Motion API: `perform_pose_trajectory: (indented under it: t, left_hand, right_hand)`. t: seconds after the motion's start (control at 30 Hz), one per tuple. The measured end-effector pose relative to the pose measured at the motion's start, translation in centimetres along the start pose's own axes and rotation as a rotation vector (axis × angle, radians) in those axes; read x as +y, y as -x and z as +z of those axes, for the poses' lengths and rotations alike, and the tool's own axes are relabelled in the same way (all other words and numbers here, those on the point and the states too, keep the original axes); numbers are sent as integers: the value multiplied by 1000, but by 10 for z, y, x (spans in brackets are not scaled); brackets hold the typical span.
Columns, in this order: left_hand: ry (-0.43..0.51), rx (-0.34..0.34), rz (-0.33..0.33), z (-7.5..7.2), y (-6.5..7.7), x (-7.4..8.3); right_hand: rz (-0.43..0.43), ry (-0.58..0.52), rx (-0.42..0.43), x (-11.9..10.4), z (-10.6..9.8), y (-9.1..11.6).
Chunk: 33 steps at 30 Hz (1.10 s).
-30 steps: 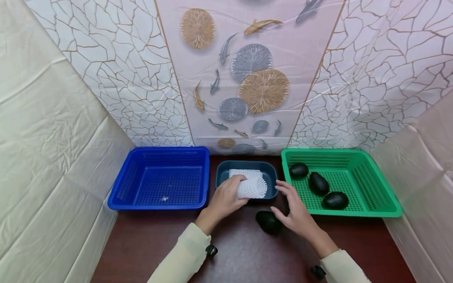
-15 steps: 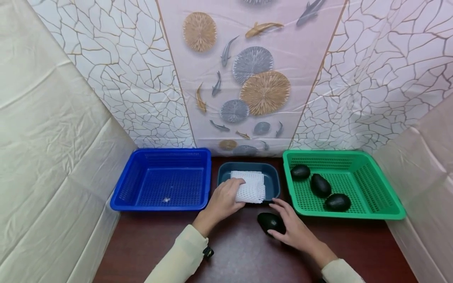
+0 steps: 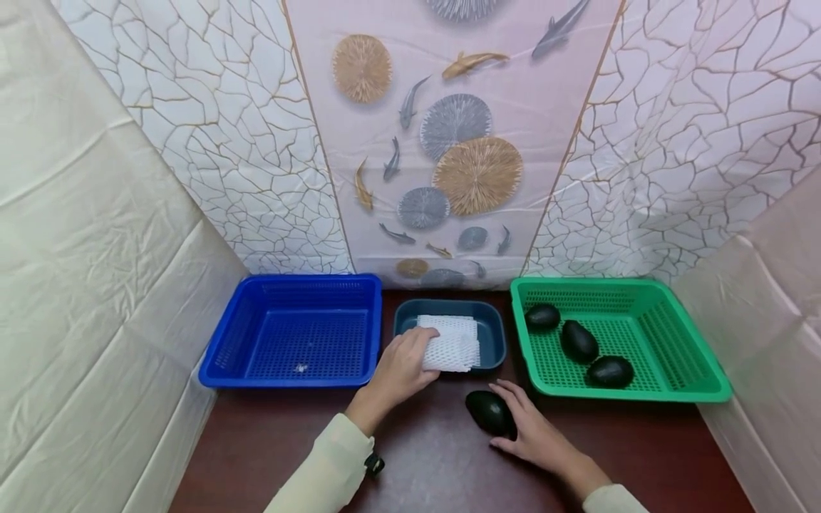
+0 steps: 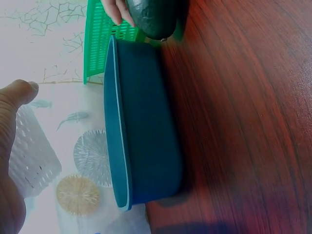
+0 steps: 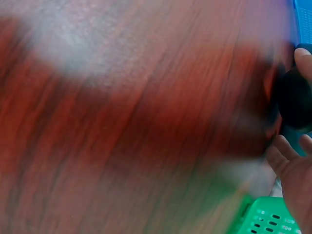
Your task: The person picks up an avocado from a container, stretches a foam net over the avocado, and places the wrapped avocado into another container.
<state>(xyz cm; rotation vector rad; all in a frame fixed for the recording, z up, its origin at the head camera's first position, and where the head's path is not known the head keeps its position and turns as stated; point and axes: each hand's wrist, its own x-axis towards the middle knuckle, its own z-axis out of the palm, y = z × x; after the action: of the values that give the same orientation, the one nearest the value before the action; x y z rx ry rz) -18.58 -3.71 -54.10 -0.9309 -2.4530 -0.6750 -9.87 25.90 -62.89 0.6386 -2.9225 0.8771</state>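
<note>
White foam net sleeves point(image 3: 454, 343) lie flat over a small dark teal tray point(image 3: 492, 329). My left hand point(image 3: 400, 365) pinches the left side of the netting; in the left wrist view the thumb point(image 4: 22, 91) shows against the white net point(image 4: 34, 156). On the table in front of the tray lies a dark avocado point(image 3: 487, 412). My right hand point(image 3: 537, 436) is spread around its right side, thumb near and fingers far. The right wrist view has the thumb against the avocado point(image 5: 293, 100), with the straight fingers point(image 5: 279, 155) slightly apart from it.
A green basket point(image 3: 695, 388) on the right holds three avocados point(image 3: 579, 342). To the left stands a blue basket point(image 3: 288, 381) with a small white scrap point(image 3: 300, 368) on its floor. Patterned cloth point(image 3: 442, 164) hangs behind the brown table point(image 3: 423, 456).
My right hand has come down and in around the avocado on the table. The raised, curled netting in my left hand has been lowered flat onto the tray.
</note>
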Motion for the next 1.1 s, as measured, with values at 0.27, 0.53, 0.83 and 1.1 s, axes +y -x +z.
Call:
perform_pose_trajectory:
  t: [0.27,0.53,0.83,1.1]
  left_hand:
    - [0,-15,-21,3,5,-1]
    - [-12,-4,-15,3,5,-3]
    - [2,28,5,2,5,-6]
    - [-12,35,22,3,4,-9]
  right_hand:
    - [17,12,-5,1,3,3]
    - [-26,39,27,2,4,4]
    - [-50,20,95,2,2,-1]
    - [20,-29,114,-12,-10,-7]
